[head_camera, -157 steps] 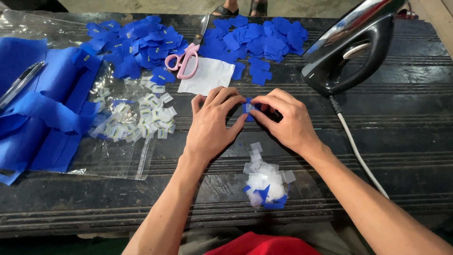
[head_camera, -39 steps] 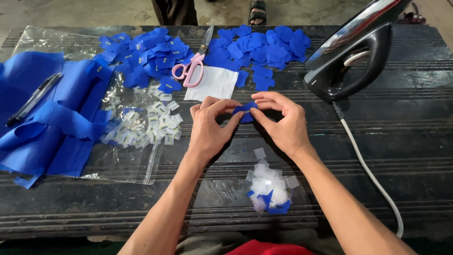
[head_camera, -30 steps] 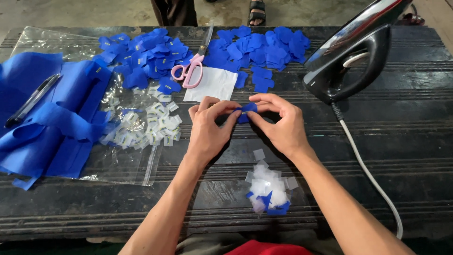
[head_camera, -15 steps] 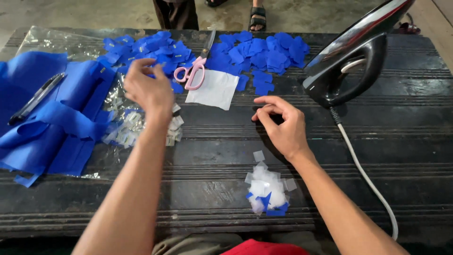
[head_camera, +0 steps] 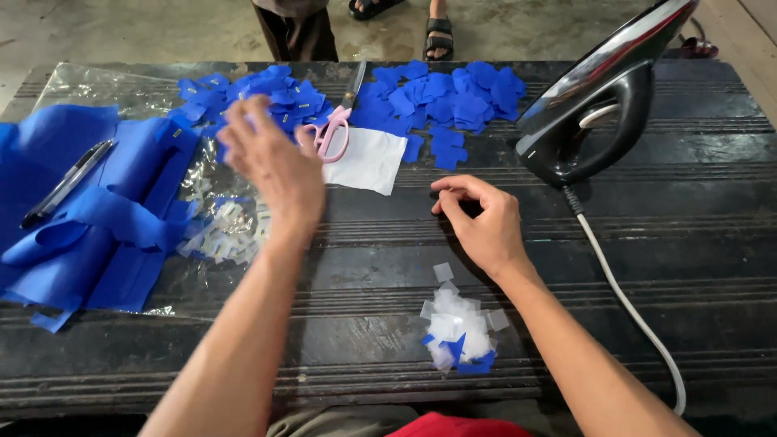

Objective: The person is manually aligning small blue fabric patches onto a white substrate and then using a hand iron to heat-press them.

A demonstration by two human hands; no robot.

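Observation:
My left hand [head_camera: 271, 162] is raised and blurred over the left pile of small blue fabric pieces [head_camera: 271, 89], beside the pink-handled scissors [head_camera: 332, 133]. Its fingers are bunched; whether they hold a piece I cannot tell. My right hand [head_camera: 479, 220] rests on the dark ribbed table [head_camera: 364, 267] with its fingers curled in, and nothing shows in them. A small heap of white backing squares and blue scraps [head_camera: 457, 332] lies just in front of my right wrist.
A second blue pile [head_camera: 453, 97] and a white sheet [head_camera: 368, 159] lie at the back. A black iron [head_camera: 583, 121] stands right, its white cord [head_camera: 627, 303] trailing forward. Folded blue cloth [head_camera: 81, 226] with a pen [head_camera: 65, 184] and small clear squares [head_camera: 222, 235] lie left. Another person's feet [head_camera: 437, 32] stand beyond the table.
Both hands were together working a small blue piece. My left hand has since swung up and left to the blue pile, while my right hand stayed on the table.

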